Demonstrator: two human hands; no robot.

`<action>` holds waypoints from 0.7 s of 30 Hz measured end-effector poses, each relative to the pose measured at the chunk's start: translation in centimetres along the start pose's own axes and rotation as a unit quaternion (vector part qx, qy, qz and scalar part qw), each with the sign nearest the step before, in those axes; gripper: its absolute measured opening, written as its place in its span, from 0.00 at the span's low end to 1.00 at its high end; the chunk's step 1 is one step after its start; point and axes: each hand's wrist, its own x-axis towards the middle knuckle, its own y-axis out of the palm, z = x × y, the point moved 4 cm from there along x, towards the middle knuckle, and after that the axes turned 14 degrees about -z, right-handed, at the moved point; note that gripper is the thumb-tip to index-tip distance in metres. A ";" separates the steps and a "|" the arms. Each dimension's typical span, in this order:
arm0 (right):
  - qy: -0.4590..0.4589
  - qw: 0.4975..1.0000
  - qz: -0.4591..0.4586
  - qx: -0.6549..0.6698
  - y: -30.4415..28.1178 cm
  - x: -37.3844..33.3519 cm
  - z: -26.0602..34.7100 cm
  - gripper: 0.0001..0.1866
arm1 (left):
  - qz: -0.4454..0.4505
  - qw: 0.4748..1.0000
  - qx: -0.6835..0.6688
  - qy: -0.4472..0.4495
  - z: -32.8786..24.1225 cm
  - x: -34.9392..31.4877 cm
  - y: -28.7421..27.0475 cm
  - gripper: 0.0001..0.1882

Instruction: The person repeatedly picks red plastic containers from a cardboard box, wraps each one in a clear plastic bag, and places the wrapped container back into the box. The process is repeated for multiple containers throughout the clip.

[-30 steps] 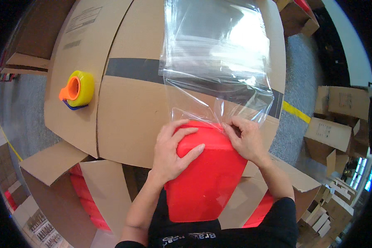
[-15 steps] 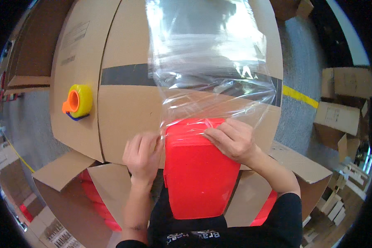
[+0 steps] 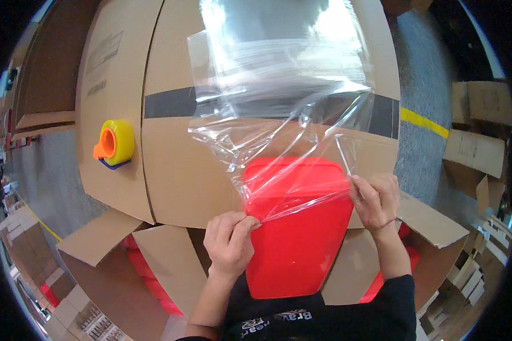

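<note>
A red plastic bin (image 3: 296,244) stands against my body, with its far end inside the mouth of a clear plastic bag (image 3: 301,128). My left hand (image 3: 230,241) pinches the bag's edge at the bin's left side. On the right, my right hand (image 3: 376,199) grips the bag's other edge beside the bin's upper corner. The film stretches across the red surface between both hands. Beyond it, more clear bags (image 3: 284,57) lie in a flat stack on a cardboard surface (image 3: 182,170).
A yellow and orange tape dispenser (image 3: 116,145) sits at the left of the cardboard. Open cartons (image 3: 108,284) holding red items flank me on both sides. More cardboard boxes (image 3: 475,150) stand on the grey floor at right, past a yellow line (image 3: 424,123).
My right hand has moved right and slightly down, my left hand right and down. The bag's mouth is now spread over the bin's far end.
</note>
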 end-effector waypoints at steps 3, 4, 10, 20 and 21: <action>0.104 0.993 -0.030 -0.042 -0.3 -2.1 -0.5 0.15 | 0.018 1.000 -0.002 -0.014 -0.7 0.3 0.4 0.06; 0.119 0.991 -0.033 -0.061 -0.5 -2.9 -0.4 0.15 | 0.033 0.999 0.001 -0.022 -0.7 0.4 0.6 0.06; 0.173 0.980 -0.026 -0.100 -2.3 -7.9 1.7 0.14 | 0.062 0.998 -0.011 -0.001 -0.5 0.3 0.5 0.06; 0.385 0.922 -0.010 -0.040 2.3 -12.1 -0.5 0.19 | -0.043 0.981 -0.182 -0.048 2.3 -2.6 0.1 0.11; 0.404 0.914 -0.010 -0.031 3.4 -12.6 -1.4 0.18 | -0.070 0.962 -0.218 -0.150 3.6 -3.0 1.0 0.18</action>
